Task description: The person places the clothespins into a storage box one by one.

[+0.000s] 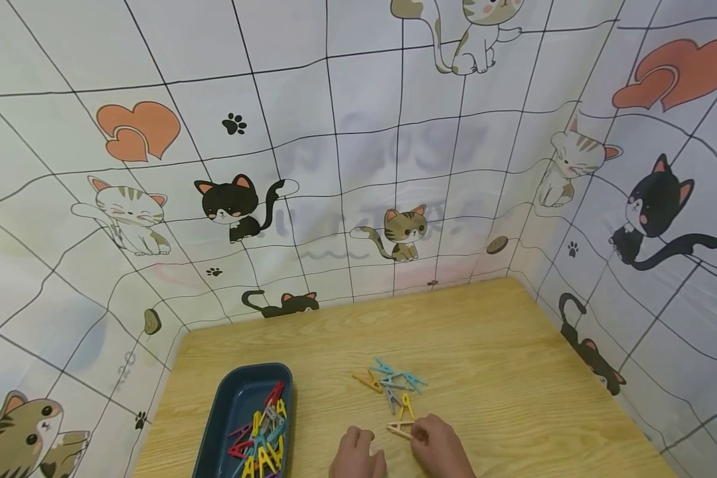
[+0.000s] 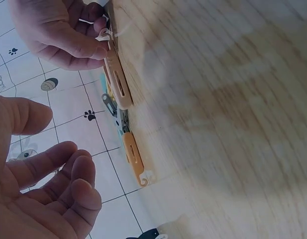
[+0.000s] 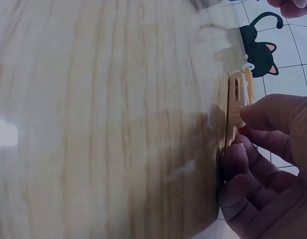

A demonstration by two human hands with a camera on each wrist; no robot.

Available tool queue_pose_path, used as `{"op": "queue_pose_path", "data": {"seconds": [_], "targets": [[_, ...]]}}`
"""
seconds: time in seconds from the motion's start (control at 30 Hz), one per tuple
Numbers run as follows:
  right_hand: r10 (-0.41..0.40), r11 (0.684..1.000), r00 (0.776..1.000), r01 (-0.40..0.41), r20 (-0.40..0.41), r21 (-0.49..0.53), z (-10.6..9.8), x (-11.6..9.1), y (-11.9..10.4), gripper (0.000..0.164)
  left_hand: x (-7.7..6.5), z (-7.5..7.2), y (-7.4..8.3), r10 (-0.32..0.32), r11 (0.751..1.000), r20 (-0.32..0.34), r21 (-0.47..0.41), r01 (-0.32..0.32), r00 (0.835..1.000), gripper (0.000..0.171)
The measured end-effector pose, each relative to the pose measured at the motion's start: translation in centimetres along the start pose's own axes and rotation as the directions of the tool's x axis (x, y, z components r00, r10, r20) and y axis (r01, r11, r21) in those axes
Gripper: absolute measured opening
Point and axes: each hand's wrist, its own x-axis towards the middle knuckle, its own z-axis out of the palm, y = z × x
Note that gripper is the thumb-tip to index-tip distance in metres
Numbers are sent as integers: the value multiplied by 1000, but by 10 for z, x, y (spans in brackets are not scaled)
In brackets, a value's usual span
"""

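Observation:
Low over the front of the table, my right hand (image 1: 441,446) pinches a beige clothespin (image 1: 399,430) between thumb and fingers. Its legs point left, toward my other hand. In the right wrist view the thumb presses the side of this clothespin (image 3: 237,97), which lies close along the tabletop. My left hand (image 1: 355,455) hovers just to the left, fingers loosely bent and holding nothing. Right beyond the hands lies a loose group of clothespins: a yellow one (image 1: 406,406), an orange-yellow one (image 1: 368,381), grey ones (image 1: 392,398) and light blue ones (image 1: 415,380).
A dark blue tray (image 1: 220,398) stands at the left of the wooden table (image 1: 544,398), holding many red, yellow, blue and grey clothespins (image 1: 265,431). White cat-printed sheets (image 1: 358,153) hang along the table's back and sides.

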Motion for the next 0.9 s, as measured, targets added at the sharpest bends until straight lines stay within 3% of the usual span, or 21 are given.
{"op": "queue_pose_path", "data": {"seconds": [0.5,0.73,0.9], "targets": [[-18,999,999,20,34,-41,2,3,4,7,-3,2,-8,33,999,-72,-3,-33,997,17],[-30,999,999,31,39,-25,0,1,3,9,0,-2,-12,-8,998,35,-65,10,999,17],[-65,998,997,66,31,-4,-5,-1,-4,8,3,-8,-21,6,972,111,-233,20,994,21]]}}
